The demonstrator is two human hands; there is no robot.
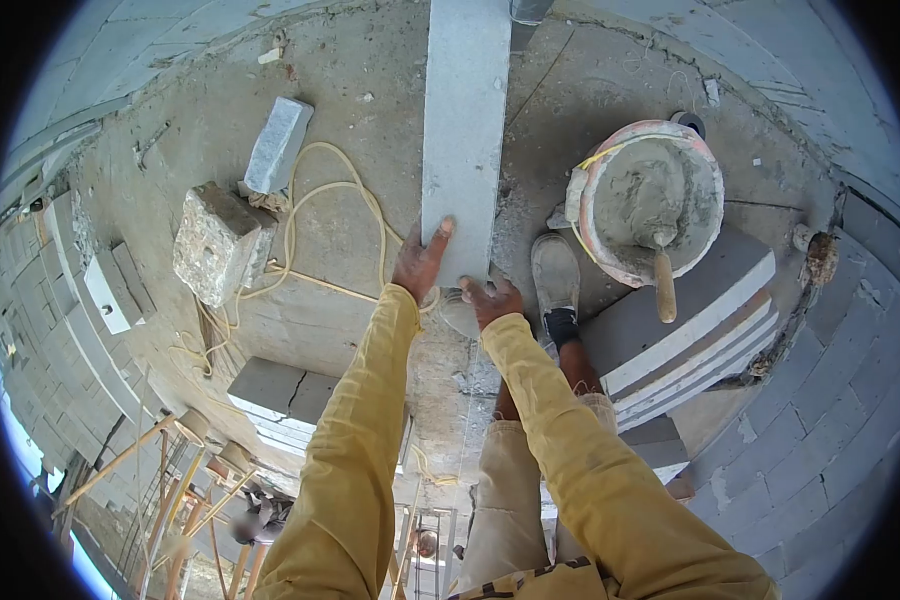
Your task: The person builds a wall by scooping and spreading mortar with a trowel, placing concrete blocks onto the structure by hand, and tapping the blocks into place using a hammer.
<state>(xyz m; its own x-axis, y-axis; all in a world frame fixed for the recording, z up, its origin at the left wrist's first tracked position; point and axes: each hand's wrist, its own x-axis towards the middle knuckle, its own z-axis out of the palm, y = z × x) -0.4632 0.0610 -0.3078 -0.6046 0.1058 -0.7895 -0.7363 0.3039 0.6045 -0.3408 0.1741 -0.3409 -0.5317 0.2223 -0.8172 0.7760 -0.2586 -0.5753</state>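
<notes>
A long pale grey block (pixel 462 130) runs from the top edge down to my hands. My left hand (pixel 422 258) grips its lower left edge, with a finger lying on the top face. At the lower end, my right hand (pixel 492 298) has its fingers bent against the block's corner. The underside of both grips is hidden. To the right stands a round bucket (pixel 712 170) of wet grey mortar (pixel 642 190). A trowel (pixel 664 285) rests in it, its wooden handle leaning over the near rim.
Stacked grey slabs (pixel 685 300) lie right of my feet, more slabs (pixel 285 390) at lower left. A yellow hose (pixel 290 225) loops beside a rough stone block (pixel 218 240) and a small grey block (pixel 278 145). Block walls surround the floor; poles stand at lower left.
</notes>
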